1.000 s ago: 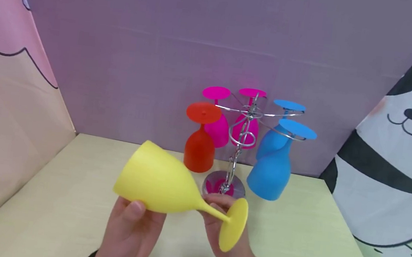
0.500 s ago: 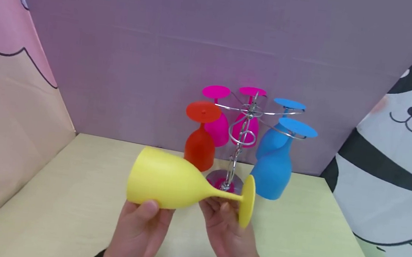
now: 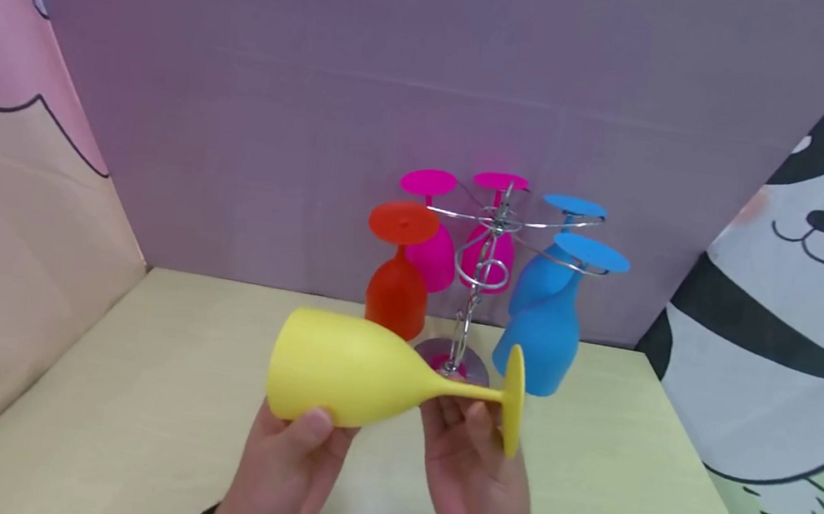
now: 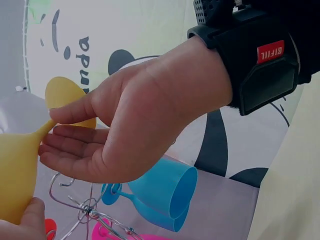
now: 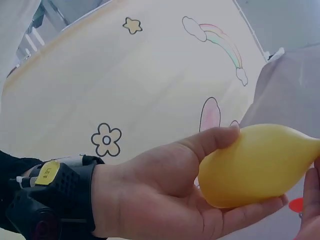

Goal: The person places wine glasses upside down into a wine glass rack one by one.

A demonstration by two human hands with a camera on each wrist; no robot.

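Note:
A yellow wine glass lies sideways in the air, bowl to the left and round foot to the right. My left hand holds the bowl from below, thumb on its near side. My right hand is at the stem near the foot. In the left wrist view the right hand pinches the stem between thumb and fingers. The left hand cradles the bowl in the right wrist view. Behind the glass stands a chrome stemware rack, its lower part partly hidden.
Upside down on the rack hang a red wine glass, two pink wine glasses and two blue wine glasses. One rack loop at the near side holds no glass. A pale table lies below, with a purple backdrop behind.
The yellow wine glass has turned from slanting down to the right to nearly level, and shifted rightward. Both hands moved right with it. The rack and its hanging glasses stay put.

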